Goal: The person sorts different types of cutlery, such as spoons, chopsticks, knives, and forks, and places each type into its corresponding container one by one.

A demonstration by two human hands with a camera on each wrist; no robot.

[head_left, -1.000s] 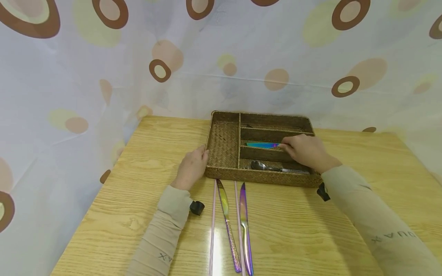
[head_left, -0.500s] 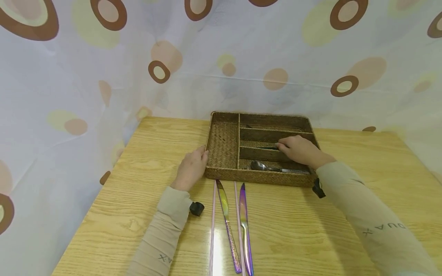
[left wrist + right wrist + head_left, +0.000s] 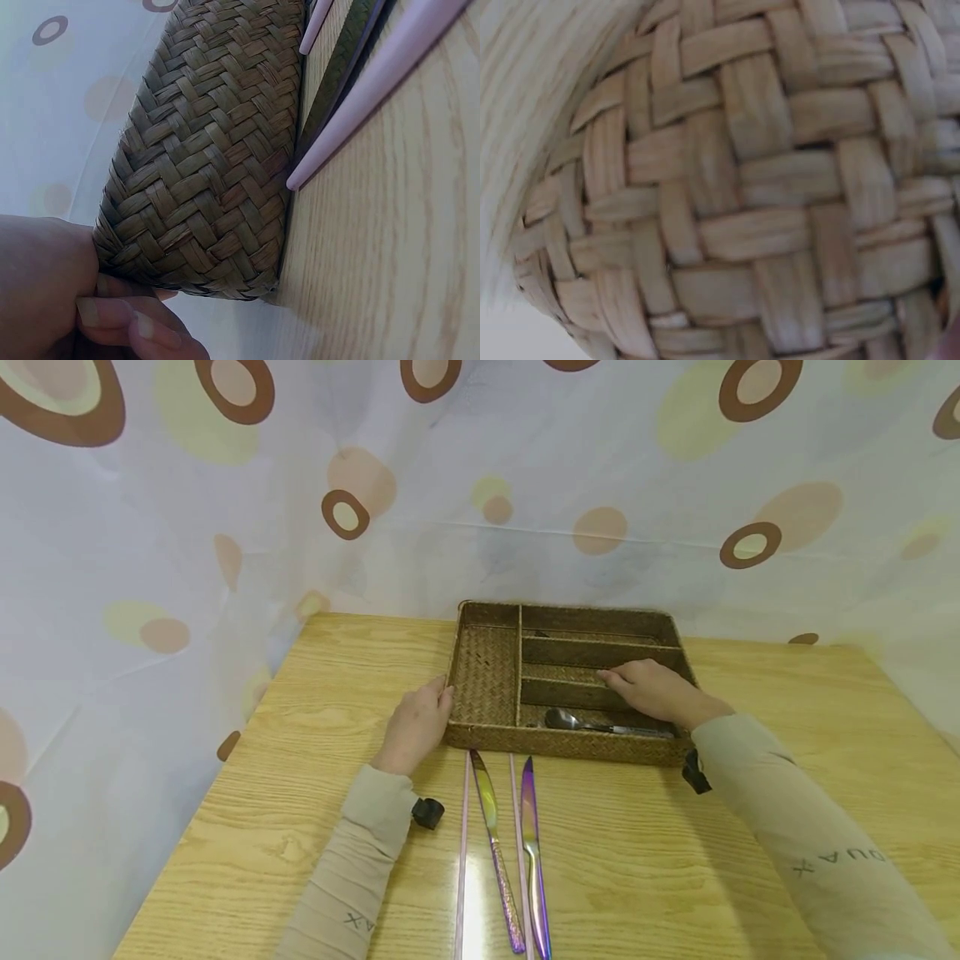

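Note:
In the head view, a brown woven cutlery tray (image 3: 562, 745) stands at the back of the table. My left hand (image 3: 415, 727) holds its left side, and the left wrist view shows the curled fingers (image 3: 161, 330) at the tray's corner. My right hand (image 3: 656, 691) reaches into the middle right-hand compartment, thumb and fingertips low behind the divider. I cannot tell whether it still pinches the blue-bladed knife, which is hidden. A spoon (image 3: 562, 720) lies in the front compartment. Woven wall (image 3: 765, 180) fills the right wrist view.
Before the tray lie a gold-toned table knife (image 3: 488, 806), a purple one (image 3: 529, 802) and two pink chopsticks (image 3: 461, 860), all pointing at it. Something small and dark (image 3: 542, 633) is in the back compartment. A patterned curtain (image 3: 480, 543) hangs behind the table.
The blue blade under my right hand has turned edge-on, then dropped out of sight in the middle compartment. My right hand has shifted slightly lower; the left hand has stayed on the tray.

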